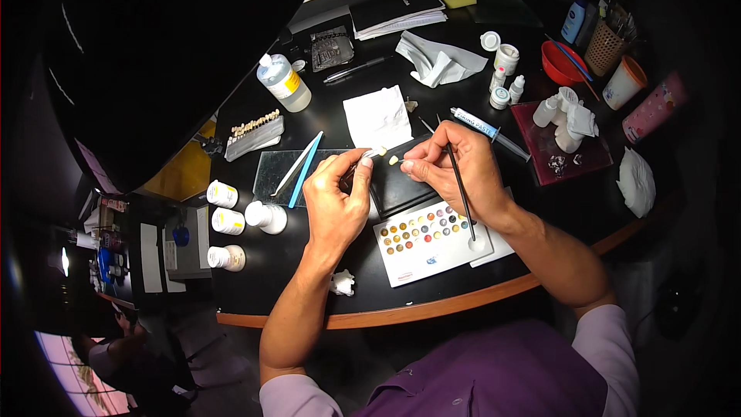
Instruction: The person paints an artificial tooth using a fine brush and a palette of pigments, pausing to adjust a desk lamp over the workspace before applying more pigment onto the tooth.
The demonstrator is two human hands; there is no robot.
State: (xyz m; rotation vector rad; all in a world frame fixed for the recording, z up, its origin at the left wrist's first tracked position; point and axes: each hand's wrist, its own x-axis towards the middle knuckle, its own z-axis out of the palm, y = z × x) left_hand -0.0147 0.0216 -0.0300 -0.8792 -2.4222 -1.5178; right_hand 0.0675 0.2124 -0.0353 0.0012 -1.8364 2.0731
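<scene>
My left hand [337, 197] is closed, pinching a small cream tooth-shaped piece [382, 151] at its fingertips. Facing it, a second tooth-shaped piece [394, 161] sits at the fingertips of my right hand [461, 174]. That hand also grips a thin black-handled brush [459, 185], which slants down over a white palette [413, 266] with several rows of coloured wells. The two pieces are close together, with a small gap between them. Under my hands lies a dark flat case or tray [397, 185]. What supports each piece is partly hidden by my fingers.
A folded white tissue [378, 117] lies beyond my hands. At left are tweezers [297, 170], white jars [228, 221], a shade guide [255, 135] and a liquid bottle [284, 83]. At right are a syringe [490, 131], a red bowl [561, 63] and a dark red slab [552, 174].
</scene>
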